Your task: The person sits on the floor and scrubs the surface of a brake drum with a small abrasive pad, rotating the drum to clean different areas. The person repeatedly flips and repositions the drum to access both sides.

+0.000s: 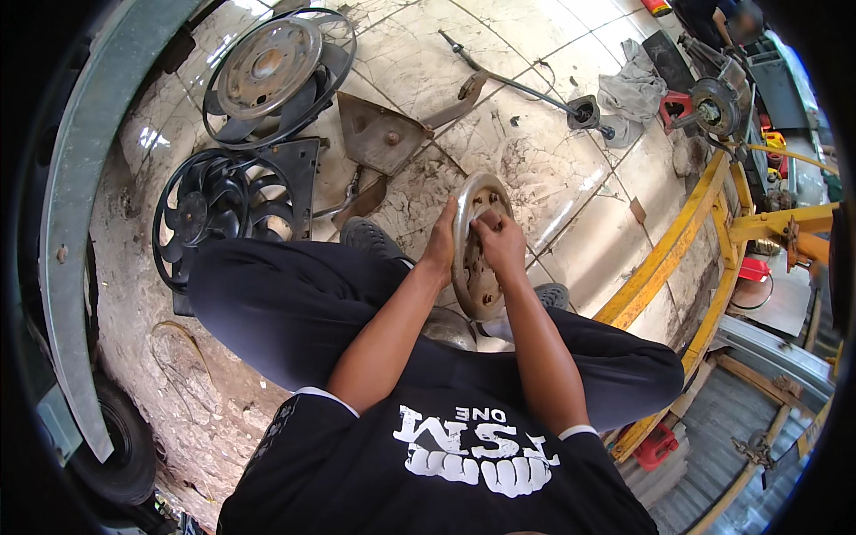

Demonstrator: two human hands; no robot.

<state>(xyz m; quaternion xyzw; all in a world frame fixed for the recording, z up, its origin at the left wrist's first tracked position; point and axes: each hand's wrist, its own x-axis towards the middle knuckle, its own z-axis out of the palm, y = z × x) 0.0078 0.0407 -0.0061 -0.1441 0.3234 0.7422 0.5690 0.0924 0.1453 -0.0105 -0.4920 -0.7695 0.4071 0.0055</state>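
A round metal plate (482, 299) with a raised rim and several holes or studs stands on edge before me, between my bent legs. My left hand (438, 239) grips its left rim, the fingers partly hidden behind it. My right hand (503, 245) is closed in a pinch at the plate's face, on a small, flat, brownish piece (489, 218) that looks like folded sandpaper. This piece lies against the plate's inner face. Just below the plate, a rounded metal part (448, 329) shows between my legs, mostly hidden.
Black fans (198, 214) and a rusty disc (270, 64) lie at left. Ahead are a rusty triangular bracket (383, 134) and a long rod (517, 85). A yellow metal frame (664, 276) stands at right, a grey curved beam (67, 223) at far left. Another person (718, 27) is far right.
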